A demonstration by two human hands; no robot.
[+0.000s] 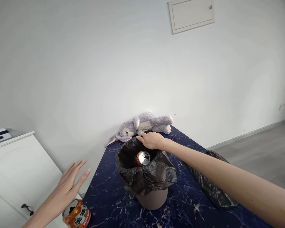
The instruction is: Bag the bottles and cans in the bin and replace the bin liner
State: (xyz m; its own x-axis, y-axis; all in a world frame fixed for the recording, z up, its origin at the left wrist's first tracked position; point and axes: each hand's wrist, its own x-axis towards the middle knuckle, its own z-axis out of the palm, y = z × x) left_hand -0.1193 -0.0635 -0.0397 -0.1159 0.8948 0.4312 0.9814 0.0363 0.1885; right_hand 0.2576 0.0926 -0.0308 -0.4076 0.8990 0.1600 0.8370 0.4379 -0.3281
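We see navy marble table (180,205), white wall | black-lined bin (146,175), can (142,158) inside | right hand (152,140) gripping liner rim | left hand (70,183) spread, empty, above orange can (76,215)

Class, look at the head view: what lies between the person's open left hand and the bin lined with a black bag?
Only bare dark marbled tabletop separates left hand from bin; an orange can stands just below the hand.

Plush rabbit (142,126) — white cabinet (16,164)
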